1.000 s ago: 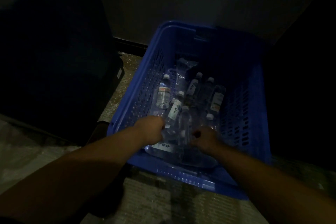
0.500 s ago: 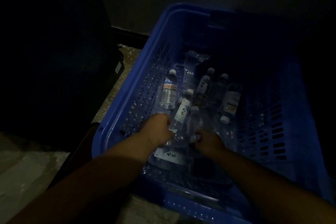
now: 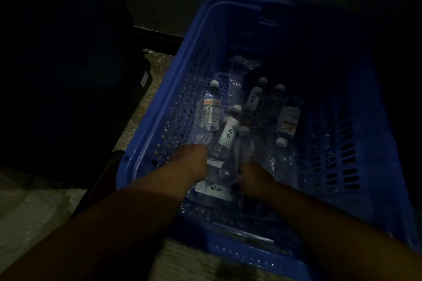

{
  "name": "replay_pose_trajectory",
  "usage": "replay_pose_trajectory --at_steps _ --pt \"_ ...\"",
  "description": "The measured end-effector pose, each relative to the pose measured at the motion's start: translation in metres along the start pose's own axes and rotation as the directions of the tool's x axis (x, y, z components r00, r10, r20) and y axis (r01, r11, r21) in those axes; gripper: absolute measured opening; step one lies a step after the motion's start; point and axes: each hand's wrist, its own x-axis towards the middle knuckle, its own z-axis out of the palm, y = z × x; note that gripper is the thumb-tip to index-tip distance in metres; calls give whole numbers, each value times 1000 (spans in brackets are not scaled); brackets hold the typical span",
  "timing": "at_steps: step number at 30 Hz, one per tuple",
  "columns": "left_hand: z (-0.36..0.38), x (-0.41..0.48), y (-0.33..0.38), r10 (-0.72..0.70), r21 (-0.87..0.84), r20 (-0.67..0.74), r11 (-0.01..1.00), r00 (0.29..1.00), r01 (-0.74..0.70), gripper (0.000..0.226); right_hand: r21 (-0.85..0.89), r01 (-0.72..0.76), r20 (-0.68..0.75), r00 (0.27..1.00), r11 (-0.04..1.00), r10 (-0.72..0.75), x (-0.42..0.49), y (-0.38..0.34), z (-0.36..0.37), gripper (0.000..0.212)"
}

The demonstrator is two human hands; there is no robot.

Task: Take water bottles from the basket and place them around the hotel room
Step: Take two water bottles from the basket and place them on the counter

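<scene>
A blue slotted plastic basket stands on the floor in dim light and holds several small water bottles with white caps. My left hand is inside it, fingers curled at the base of a bottle with a white printed label. My right hand is close beside it, curled around the lower end of a clear bottle. Another labelled bottle lies crosswise under both hands. More bottles lie further back, and one lies by the left wall.
A dark cabinet or furniture block rises directly left of the basket. A dark wall with a skirting board runs behind. Pale patterned floor shows at lower left. Crumpled clear plastic wrap lies in the basket.
The view has closed in over the basket, which now fills more of the frame. Both hands have stayed at the near bottles, slightly deeper among them.
</scene>
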Motion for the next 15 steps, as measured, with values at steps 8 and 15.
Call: replay_pose_trajectory --at_steps 8,15 --pt "6 1 -3 -123 120 196 988 973 101 70 112 81 -11 997 990 -80 -5 -20 -47 16" --pt "-3 -2 10 133 -387 -179 901 975 -195 58 473 159 -73 987 867 -142 -28 -33 -110 15"
